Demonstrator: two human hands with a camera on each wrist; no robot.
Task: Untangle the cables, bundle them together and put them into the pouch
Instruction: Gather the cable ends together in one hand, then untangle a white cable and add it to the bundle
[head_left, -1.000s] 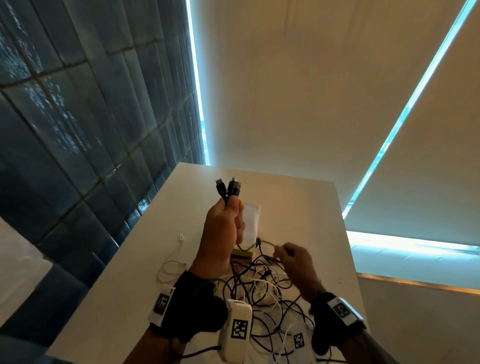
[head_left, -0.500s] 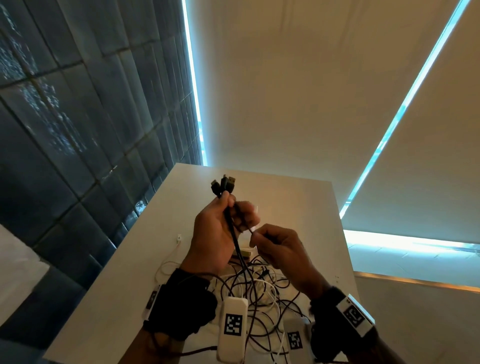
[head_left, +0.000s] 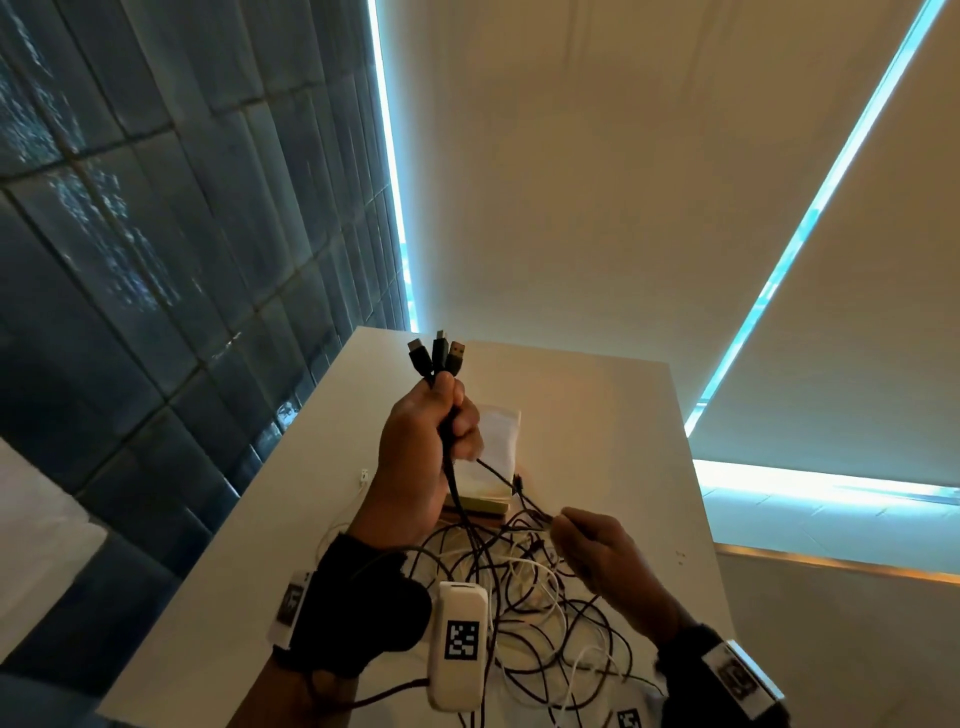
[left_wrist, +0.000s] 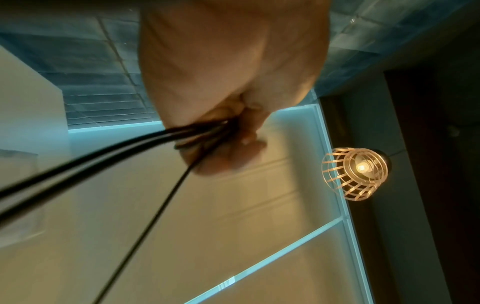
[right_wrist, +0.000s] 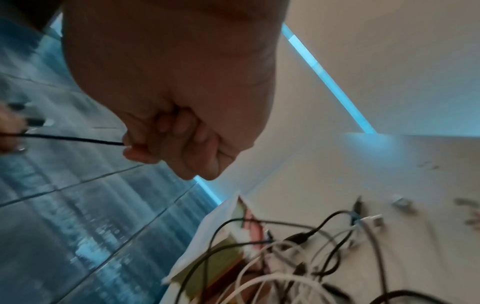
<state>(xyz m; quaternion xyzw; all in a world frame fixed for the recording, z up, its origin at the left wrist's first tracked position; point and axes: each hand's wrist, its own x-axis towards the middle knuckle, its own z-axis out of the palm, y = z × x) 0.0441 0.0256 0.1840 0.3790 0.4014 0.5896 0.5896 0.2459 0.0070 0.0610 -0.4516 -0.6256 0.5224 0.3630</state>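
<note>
My left hand (head_left: 447, 415) is raised above the table and grips three black cables just below their plugs (head_left: 438, 356), which stick up out of the fist. In the left wrist view those black cables (left_wrist: 109, 156) run out of the left hand (left_wrist: 233, 133). My right hand (head_left: 563, 525) is lower, over the tangle, and pinches a thin black cable (right_wrist: 78, 139) stretched tight from the left hand. A tangle of black and white cables (head_left: 519, 587) lies on the white table (head_left: 613, 415). The white pouch (head_left: 498, 441) lies behind the left hand, partly hidden.
A flat olive and brown object (head_left: 483, 504) lies under the pouch's near end. A small white connector (head_left: 364, 475) with its thin white cable lies on the table to the left. Dark tiled wall stands on the left and pale blinds behind the table.
My right hand has dropped from beside the left hand down to the tangle, sliding along the thin black cable. The left hand has stayed raised with the plugs.
</note>
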